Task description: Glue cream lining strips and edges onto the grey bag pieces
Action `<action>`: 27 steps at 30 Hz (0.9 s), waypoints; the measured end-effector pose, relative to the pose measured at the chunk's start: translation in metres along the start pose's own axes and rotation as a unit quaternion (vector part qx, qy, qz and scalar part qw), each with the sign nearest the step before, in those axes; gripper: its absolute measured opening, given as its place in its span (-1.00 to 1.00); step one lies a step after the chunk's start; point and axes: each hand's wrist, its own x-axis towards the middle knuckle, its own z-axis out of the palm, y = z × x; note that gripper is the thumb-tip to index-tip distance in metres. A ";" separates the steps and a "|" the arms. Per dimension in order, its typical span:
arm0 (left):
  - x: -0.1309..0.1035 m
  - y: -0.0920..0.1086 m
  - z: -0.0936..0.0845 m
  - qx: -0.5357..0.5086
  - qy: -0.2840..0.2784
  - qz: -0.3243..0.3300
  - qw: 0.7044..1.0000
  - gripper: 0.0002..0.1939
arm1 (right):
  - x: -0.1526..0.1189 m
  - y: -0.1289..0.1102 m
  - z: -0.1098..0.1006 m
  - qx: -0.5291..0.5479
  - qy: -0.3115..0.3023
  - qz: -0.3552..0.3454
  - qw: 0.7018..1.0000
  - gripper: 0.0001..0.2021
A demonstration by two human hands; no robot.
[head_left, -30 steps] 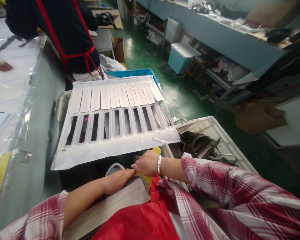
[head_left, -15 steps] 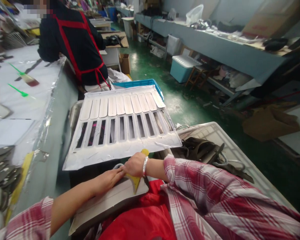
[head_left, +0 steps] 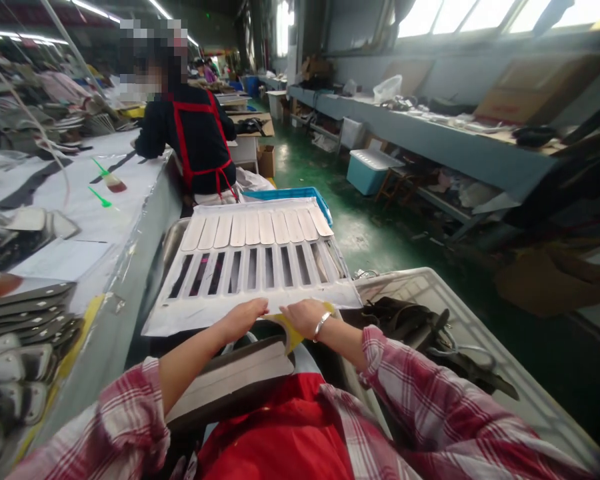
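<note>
My left hand (head_left: 244, 319) is closed at the near edge of a white slotted board (head_left: 275, 295), its fingertips pinched; what they hold is too small to make out. Just right of it, my right hand (head_left: 304, 317), with a silver bracelet at the wrist, is closed on a yellow piece (head_left: 293, 335). Below both hands a pale panel (head_left: 235, 373) with a dark edge lies across my lap, above the red cloth (head_left: 290, 427). A row of pale rounded strips (head_left: 237, 230) lies along the board's far half.
On the left, a long table (head_left: 130, 220) bears dark pieces and green-tipped bottles. A white crate (head_left: 430, 287) with dark straps stands at the right. Ahead, a person in a red-trimmed apron (head_left: 200, 140) leans at the table. A blue crate (head_left: 325, 207) is behind the board.
The view has tilted up. My hands have moved forward from the pale panel to the board's near edge and are now slightly apart.
</note>
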 end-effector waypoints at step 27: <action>-0.044 -0.001 0.021 0.239 0.013 0.066 0.969 -0.13 | 0.006 -0.003 0.014 0.142 -0.025 -0.028 0.989 -0.61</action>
